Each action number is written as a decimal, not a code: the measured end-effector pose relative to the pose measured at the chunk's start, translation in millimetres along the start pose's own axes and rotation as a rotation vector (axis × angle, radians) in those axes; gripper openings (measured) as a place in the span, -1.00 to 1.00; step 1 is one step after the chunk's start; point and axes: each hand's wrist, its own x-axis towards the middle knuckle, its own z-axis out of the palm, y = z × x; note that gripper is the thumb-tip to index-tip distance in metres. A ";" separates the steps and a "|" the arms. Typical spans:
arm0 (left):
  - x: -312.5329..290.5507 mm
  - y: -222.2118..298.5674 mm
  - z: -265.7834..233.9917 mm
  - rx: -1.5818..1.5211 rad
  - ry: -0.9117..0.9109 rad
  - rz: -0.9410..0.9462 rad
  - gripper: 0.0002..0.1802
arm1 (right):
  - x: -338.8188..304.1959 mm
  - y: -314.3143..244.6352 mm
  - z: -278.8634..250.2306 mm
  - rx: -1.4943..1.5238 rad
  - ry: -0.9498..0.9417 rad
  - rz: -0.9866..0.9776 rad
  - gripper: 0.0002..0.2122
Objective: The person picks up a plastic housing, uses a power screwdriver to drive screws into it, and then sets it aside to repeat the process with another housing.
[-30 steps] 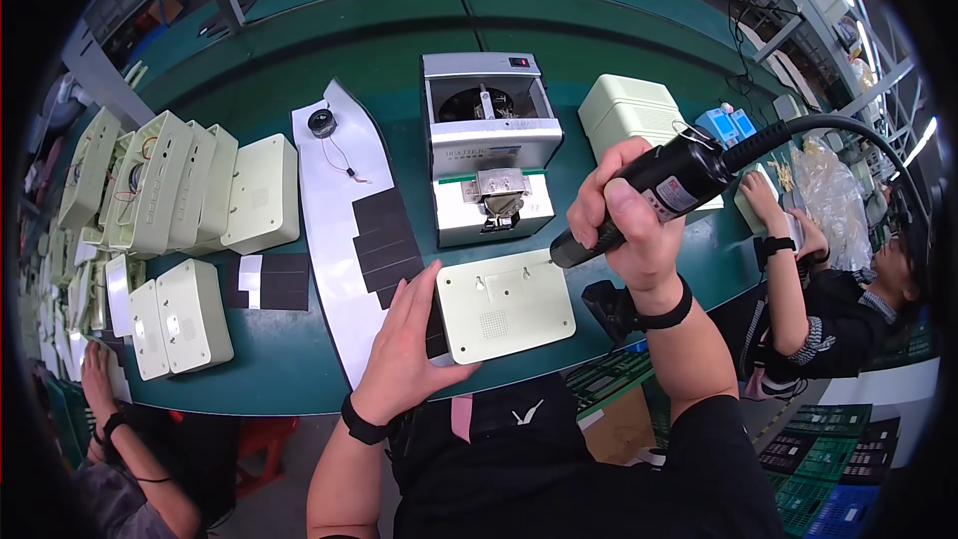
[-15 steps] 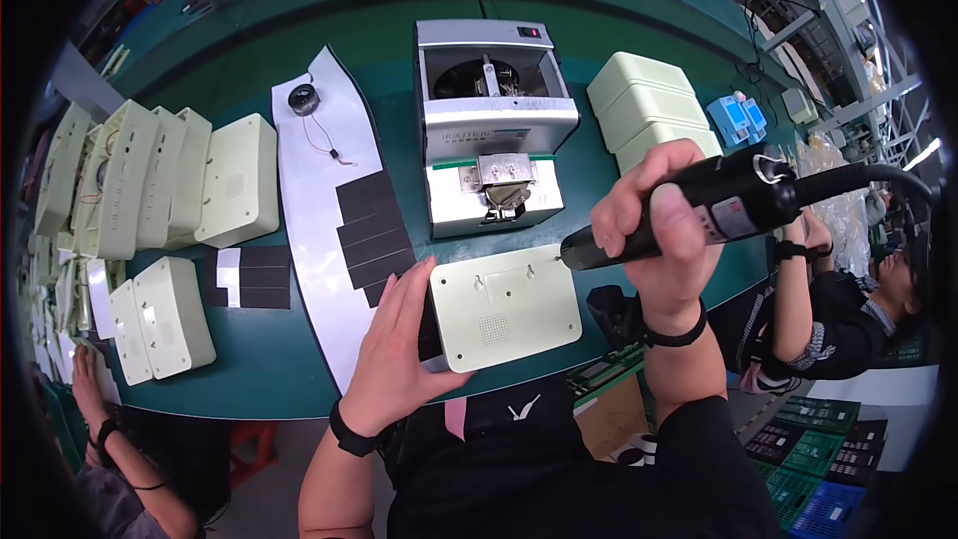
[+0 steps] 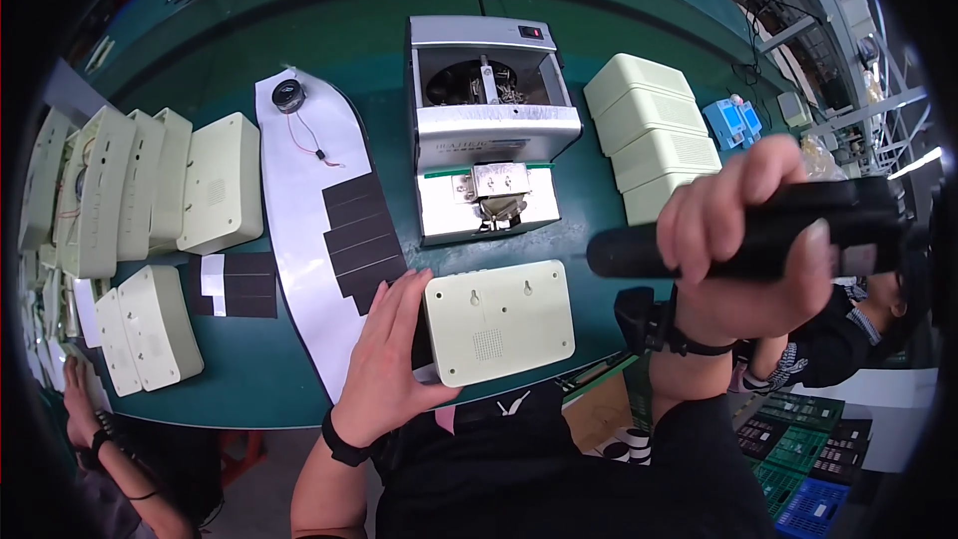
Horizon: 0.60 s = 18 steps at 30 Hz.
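Note:
A pale cream plastic housing (image 3: 529,334) lies flat, showing screw holes, two keyhole slots and a perforated grille patch. My left hand (image 3: 384,359) grips its left side, fingers along that edge and thumb at the near corner. In my right hand (image 3: 733,309) is a black electric screwdriver (image 3: 629,252), held sideways to the right of the housing, its tip apart from it. Motion blurs this hand somewhat. Beyond the housing stands a grey screw feeder (image 3: 494,135) with loose screws in its well.
Cream housings (image 3: 222,185) crowd the left; a cream stack (image 3: 649,120) stands back right beside a blue device (image 3: 736,123). A white sheet (image 3: 299,240) carries a small wired speaker (image 3: 289,95) and dark strips (image 3: 354,230). Co-workers' arms (image 3: 125,469) show left; another person (image 3: 838,329) sits right.
My right hand has drawn the screwdriver away from the housing's far right corner, to the right. My left hand stays on the housing. The whole view has shifted slightly.

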 end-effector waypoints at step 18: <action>-5.7 -2.1 -0.5 -0.047 0.109 0.082 0.17 | 14.2 21.2 73.3 -0.183 -0.082 0.049 -0.80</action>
